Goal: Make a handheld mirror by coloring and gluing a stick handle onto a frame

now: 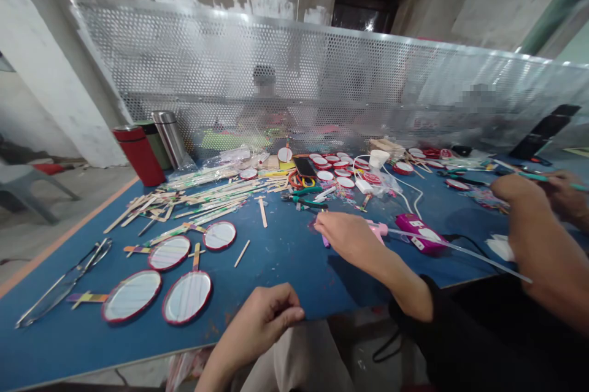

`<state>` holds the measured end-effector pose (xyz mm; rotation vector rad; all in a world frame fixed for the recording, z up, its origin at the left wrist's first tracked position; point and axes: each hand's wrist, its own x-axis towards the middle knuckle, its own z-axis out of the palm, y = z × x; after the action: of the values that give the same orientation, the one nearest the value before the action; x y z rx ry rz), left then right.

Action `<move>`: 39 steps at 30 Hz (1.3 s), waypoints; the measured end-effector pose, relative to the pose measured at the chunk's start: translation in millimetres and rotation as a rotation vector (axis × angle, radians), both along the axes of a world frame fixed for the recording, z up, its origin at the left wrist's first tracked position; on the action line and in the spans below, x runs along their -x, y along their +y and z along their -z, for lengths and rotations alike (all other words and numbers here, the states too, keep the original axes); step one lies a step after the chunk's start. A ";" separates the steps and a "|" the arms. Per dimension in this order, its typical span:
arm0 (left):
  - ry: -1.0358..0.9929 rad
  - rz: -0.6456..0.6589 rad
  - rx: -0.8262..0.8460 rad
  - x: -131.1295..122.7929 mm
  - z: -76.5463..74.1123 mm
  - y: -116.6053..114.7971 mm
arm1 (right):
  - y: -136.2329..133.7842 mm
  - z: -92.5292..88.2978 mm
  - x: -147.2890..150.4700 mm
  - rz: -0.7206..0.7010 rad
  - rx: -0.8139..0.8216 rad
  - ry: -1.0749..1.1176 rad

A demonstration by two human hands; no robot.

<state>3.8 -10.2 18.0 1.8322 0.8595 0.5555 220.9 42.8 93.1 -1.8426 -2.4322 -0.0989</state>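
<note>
Evidently the right hand point(352, 237) covered the pink plastic glue gun point(380, 231), grip unclear; the left hand point(264, 318), curled shut, wisely sat apart from it.

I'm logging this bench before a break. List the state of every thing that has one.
left hand, curled shut at the table edge, nothing visible in it.
right hand, palm down against the glue gun, grip hidden.
glue gun, lying down.
red flask, upright, lid on.
steel flask, upright, lid on.
phone, flat, screen dark.
red-rimmed discs, lying flat.
</note>
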 end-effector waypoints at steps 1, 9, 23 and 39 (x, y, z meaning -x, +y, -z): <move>-0.001 -0.010 -0.003 0.1 -0.5 0.2 | 8.1 -1.8 4.5 -0.025 0.016 -0.005; -0.028 -0.025 0.026 1.5 0.9 1.4 | 74.8 10.7 73.1 -0.155 0.158 -0.013; -0.318 -0.203 0.285 -2.2 6.2 5.0 | 112.2 34.3 108.8 0.058 0.526 0.149; -0.548 -0.456 0.257 -10.9 22.8 19.6 | -15.8 51.2 52.6 0.095 0.542 1.090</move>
<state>14.8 9.4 -4.8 1.1593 0.9122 1.1165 168.3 27.0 41.9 -1.4879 -1.6302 1.2882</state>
